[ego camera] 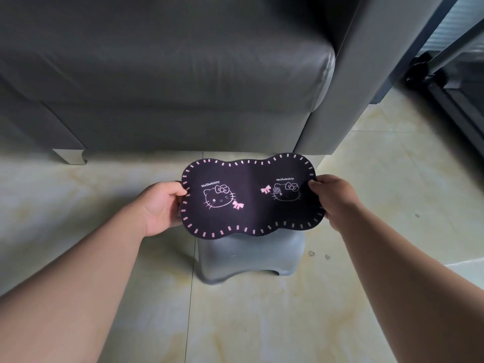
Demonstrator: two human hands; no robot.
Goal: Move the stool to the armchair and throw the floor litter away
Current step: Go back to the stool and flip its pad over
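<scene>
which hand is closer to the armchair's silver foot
Left. The left hand grips the dark mat's left edge, below and right of the silver foot. The right hand grips the opposite edge, across the mat, much farther off.

A: From where does the single head view look?

B: From above and a little behind the stool [251,258], tilted forward and down, facing the armchair [167,74] that fills the upper frame beyond it.

A: How near?

B: Close. The stool sits just below frame centre; both forearms enter from the bottom corners, the left hand [162,208] and right hand [332,200] meeting over it at either end of a dark mat [248,197].

A: And the edges?

B: Wide-angle bending: right of the stool, the floor tiles [392,179] and a dark frame [450,82] curve away.
</scene>
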